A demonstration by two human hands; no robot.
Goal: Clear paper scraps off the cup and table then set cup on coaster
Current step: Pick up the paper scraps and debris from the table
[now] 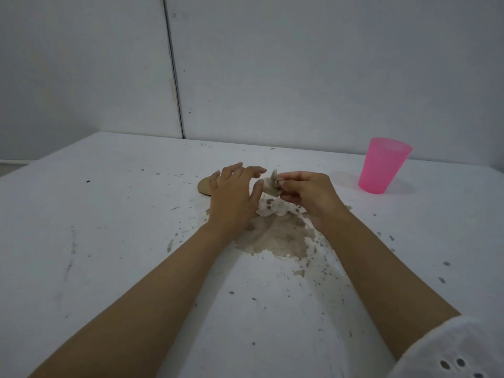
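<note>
From white sleeve (pixel 447 350) at near edge, reaches across open tabletop (pixel 109 214), pinches paper scrap (pixel 271 185) with right hand (pixel 308 197), spreads fingers of left hand (pixel 231 197) loose beside it.

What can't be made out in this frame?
Head view only:
The coaster is mostly hidden behind the left hand.
The paper scrap is partly covered by fingers of the right hand.
The cup interior: the low angle hides whether scraps are inside.
The specks on the table are too small to tell paper from chipped paint.
</note>
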